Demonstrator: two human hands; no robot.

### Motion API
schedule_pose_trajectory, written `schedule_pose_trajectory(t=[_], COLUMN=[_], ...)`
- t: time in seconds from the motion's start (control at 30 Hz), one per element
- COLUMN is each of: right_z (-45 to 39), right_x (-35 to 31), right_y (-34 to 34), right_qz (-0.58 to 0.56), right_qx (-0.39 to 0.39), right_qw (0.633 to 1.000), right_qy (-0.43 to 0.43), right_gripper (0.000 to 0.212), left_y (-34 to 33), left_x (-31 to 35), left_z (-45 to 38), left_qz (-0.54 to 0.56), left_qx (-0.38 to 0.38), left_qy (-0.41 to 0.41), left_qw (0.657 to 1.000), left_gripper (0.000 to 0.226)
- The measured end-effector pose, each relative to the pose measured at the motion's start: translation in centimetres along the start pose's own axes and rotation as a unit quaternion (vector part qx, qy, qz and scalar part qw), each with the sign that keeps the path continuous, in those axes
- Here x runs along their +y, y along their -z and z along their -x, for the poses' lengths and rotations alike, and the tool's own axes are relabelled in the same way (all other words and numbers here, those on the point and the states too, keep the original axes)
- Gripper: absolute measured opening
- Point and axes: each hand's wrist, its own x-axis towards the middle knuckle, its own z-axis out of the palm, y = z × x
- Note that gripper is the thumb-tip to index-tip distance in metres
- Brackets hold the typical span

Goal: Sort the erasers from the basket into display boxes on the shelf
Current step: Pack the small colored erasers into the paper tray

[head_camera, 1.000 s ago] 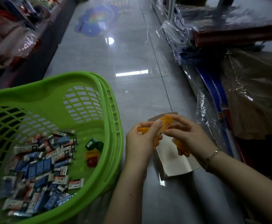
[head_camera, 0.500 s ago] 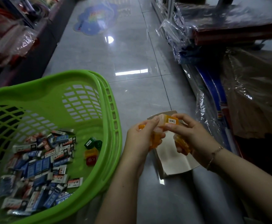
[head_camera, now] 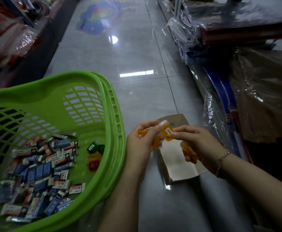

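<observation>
A green plastic basket (head_camera: 113,114) stands on the floor at the left. It holds several blue, white and red wrapped erasers (head_camera: 41,166), plus green, yellow and red ones (head_camera: 95,154) near its right wall. My left hand (head_camera: 140,144) and my right hand (head_camera: 197,144) are together over a small open cardboard display box (head_camera: 175,161) on the floor. Both hands grip orange erasers: one (head_camera: 167,131) is pinched between the fingertips of both hands, another (head_camera: 189,152) is tucked in my right palm, and more (head_camera: 141,133) sit in my left.
Grey glossy floor tiles (head_camera: 128,56) stretch ahead. Plastic-wrapped goods (head_camera: 237,30) and brown paper rolls (head_camera: 262,97) fill the low shelf at the right. A dark shelf base with bagged items (head_camera: 11,39) runs along the left.
The two hands stay together over the box. The orange eraser between the fingertips has turned so its barcode label shows, and the hands shifted slightly.
</observation>
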Motion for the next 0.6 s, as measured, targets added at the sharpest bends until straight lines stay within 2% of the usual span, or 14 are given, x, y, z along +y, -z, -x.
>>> schedule_pose_trajectory(t=[0.1, 0.23, 0.33, 0.4, 0.53, 0.6], right_z=[-0.1, -0.2, -0.5, -1.0, -2.0, -2.8], right_x=[-0.2, -0.5, -0.5, -0.3, 0.5, 1.3], right_y=[0.3, 0.2, 0.3, 0.7, 0.9, 0.3], right_qz=[0.036, 0.132, 0.220, 0.272, 0.309, 0.350], right_qx=[-0.003, -0.013, -0.037, -0.008, 0.094, 0.110], right_qw=[0.999, 0.989, 0.971, 0.958, 0.942, 0.926], right_qy=[0.003, 0.067, 0.090, 0.089, 0.094, 0.092], right_gripper=[0.013, 0.038, 0.029, 0.021, 0.022, 0.016], left_y=[0.3, 0.4, 0.1, -0.2, 0.0, 0.3], left_x=[-0.2, -0.5, -1.1, -1.4, -1.8, -1.9], left_z=[-0.1, -0.2, -0.1, -0.1, -0.8, -1.2], left_qz=[-0.060, -0.147, -0.201, -0.208, -0.133, -0.145], left_qx=[-0.007, -0.050, -0.054, -0.012, 0.151, 0.175], left_qy=[-0.020, -0.023, -0.024, -0.044, -0.072, -0.065], left_qw=[0.998, 0.988, 0.978, 0.977, 0.977, 0.972], left_gripper=[0.016, 0.014, 0.022, 0.019, 0.015, 0.015])
